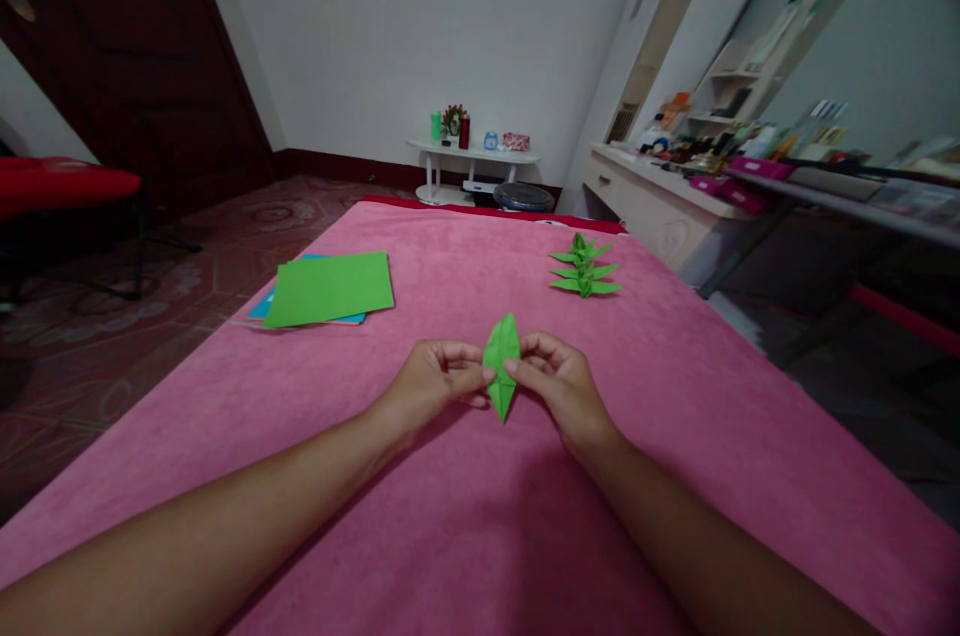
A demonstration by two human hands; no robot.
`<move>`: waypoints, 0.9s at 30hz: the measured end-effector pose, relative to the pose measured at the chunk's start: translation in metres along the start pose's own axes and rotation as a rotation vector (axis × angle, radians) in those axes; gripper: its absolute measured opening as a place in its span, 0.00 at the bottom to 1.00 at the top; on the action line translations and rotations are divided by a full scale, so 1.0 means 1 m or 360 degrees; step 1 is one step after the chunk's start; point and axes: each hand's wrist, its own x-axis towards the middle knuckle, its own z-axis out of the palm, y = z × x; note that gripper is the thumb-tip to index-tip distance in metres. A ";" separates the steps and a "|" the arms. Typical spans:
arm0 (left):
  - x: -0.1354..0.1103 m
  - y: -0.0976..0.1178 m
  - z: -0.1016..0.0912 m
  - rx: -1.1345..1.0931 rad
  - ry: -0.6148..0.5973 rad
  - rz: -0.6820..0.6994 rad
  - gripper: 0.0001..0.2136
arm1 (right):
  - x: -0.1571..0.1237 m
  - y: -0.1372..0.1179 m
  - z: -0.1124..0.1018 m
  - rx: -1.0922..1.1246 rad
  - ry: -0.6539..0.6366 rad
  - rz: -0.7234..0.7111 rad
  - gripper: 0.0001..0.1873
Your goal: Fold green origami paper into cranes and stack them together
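Note:
A folded green paper piece, pointed at both ends like a leaf, stands nearly upright in the middle of the view. My left hand pinches its left edge, thumb on the near face and fingers behind. On the right edge my right hand grips it the same way, its thumb close to the left one. Crease lines cross the lower half of the paper. Beyond my right hand lie several finished-looking green origami pieces with spiky points, set in a row.
A stack of green paper sheets with blue paper beneath lies at the left on the pink cloth. Farther off are a white side table, a cluttered dresser and a red seat.

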 end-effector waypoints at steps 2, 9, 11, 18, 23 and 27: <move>0.001 -0.001 0.000 0.0014 0.0053 -0.0014 0.13 | 0.000 0.000 0.001 -0.0048 0.0041 -0.0102 0.18; 0.001 -0.002 0.000 0.0032 0.0050 0.0007 0.13 | 0.001 0.002 -0.002 -0.0212 0.0030 -0.0361 0.21; 0.001 -0.002 0.000 0.0034 0.0038 0.0011 0.12 | 0.001 0.002 -0.004 -0.0218 0.0004 -0.0383 0.17; 0.003 -0.003 -0.007 -0.0047 -0.0042 -0.0014 0.12 | 0.004 0.001 -0.006 -0.0280 -0.0169 -0.0344 0.10; 0.004 -0.005 -0.009 -0.0061 -0.0113 -0.0034 0.15 | 0.004 -0.001 -0.003 -0.0214 -0.0167 -0.0379 0.06; 0.005 -0.004 -0.009 -0.0008 -0.0083 -0.0027 0.13 | 0.003 -0.002 0.000 -0.0220 -0.0108 -0.0328 0.06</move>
